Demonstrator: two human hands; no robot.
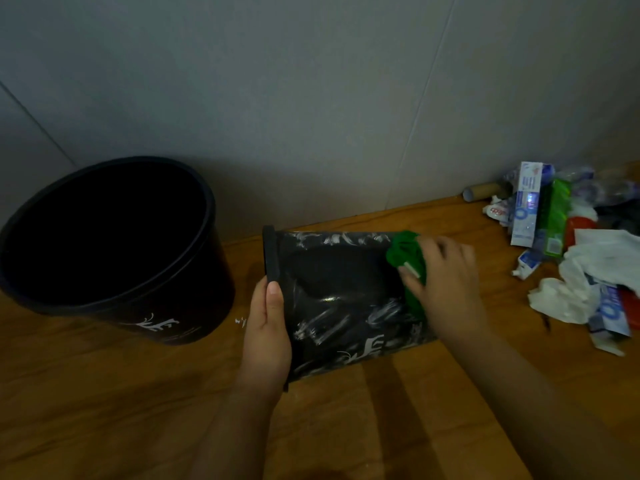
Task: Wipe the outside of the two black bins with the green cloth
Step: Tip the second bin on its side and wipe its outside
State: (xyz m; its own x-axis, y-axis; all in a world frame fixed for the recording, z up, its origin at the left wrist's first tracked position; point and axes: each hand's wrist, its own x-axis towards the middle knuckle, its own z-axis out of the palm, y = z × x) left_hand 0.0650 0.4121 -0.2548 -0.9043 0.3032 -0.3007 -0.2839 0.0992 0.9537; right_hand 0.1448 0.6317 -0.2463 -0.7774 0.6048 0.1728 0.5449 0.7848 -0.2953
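On my wooden floor (pixel 104 393), against the grey wall (pixel 311 98), a heap of rubbish (pixel 571 244) lies: toothpaste boxes (pixel 524 206), a green packet (pixel 557 220), crumpled white tissue (pixel 588 268), a cardboard tube (pixel 483 191) behind it all.

Two bare forearms, no sleeves in view, left hand (pixel 266 336) with short plain thumbnail, right hand (pixel 446 285) blurred, no rings, watch or gloves visible

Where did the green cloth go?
The green cloth is right of centre in the head view, under the right hand, pressed on the black bin lying on its side, near its base end.
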